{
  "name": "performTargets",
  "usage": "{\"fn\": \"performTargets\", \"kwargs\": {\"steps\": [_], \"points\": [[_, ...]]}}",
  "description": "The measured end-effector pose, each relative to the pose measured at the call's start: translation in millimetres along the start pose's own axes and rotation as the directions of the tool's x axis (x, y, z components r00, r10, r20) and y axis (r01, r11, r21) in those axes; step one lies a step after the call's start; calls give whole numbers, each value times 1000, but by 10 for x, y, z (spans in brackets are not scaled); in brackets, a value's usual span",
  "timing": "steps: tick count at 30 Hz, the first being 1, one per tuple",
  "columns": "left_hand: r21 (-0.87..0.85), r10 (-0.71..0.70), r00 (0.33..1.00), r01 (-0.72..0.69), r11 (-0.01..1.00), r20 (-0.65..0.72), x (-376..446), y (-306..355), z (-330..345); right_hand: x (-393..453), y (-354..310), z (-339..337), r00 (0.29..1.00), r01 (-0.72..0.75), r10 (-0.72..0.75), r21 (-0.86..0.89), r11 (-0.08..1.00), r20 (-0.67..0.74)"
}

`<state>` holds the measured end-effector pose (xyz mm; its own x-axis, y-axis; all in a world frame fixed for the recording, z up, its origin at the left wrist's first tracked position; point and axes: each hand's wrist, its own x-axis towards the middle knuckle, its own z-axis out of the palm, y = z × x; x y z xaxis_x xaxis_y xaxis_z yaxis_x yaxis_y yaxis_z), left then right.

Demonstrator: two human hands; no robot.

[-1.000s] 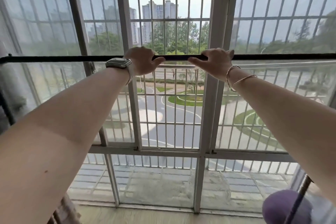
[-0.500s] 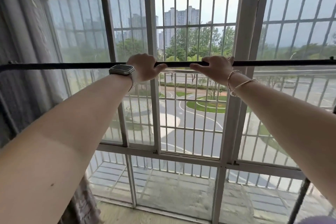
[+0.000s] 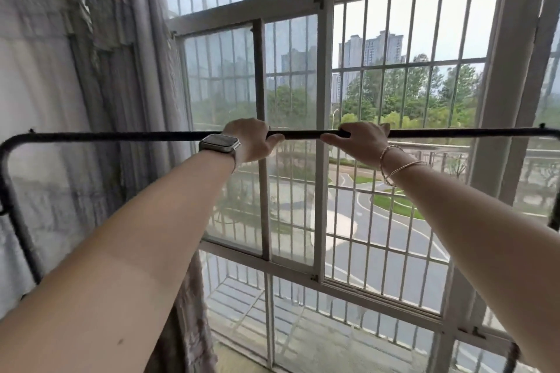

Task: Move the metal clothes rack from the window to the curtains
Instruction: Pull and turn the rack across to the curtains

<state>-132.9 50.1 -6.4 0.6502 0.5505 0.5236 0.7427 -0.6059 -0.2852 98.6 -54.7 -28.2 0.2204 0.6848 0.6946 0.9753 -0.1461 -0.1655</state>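
The black metal clothes rack [image 3: 121, 136] shows as a thin top bar across the whole view, bending down at its left corner in front of the curtains. My left hand [image 3: 253, 140], with a watch on the wrist, is closed around the bar near its middle. My right hand [image 3: 360, 142], with bangles on the wrist, grips the same bar a short way to the right. The grey curtains [image 3: 121, 70] hang along the left side. Most of the rack's legs are hidden; a piece of the right one shows at the right edge.
A tall white-framed window [image 3: 321, 130] with outer security bars fills the centre and right. A sheer white curtain panel [image 3: 36, 100] hangs at the far left. The floor strip under the window is barely visible at the bottom.
The view and the rack have shifted left: the curtains now fill the left side and the rack's left corner has come into sight. Both hands keep the same grip on the bar.
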Motion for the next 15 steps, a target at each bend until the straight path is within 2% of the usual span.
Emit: {"fn": "performTargets", "kwargs": {"steps": [7, 10, 15], "points": [[81, -144, 981, 134, 988, 127, -335, -436, -113, 172, -518, 345, 996, 85, -83, 145, 986, -21], [81, -183, 975, 173, 982, 128, -451, -670, -114, 248, -773, 483, 992, 123, -121, 183, 975, -19], [124, -210, 977, 202, 972, 49, -701, -1222, -23, 397, -1308, 766, 984, 178, -177, 188, 966, -22]]}}
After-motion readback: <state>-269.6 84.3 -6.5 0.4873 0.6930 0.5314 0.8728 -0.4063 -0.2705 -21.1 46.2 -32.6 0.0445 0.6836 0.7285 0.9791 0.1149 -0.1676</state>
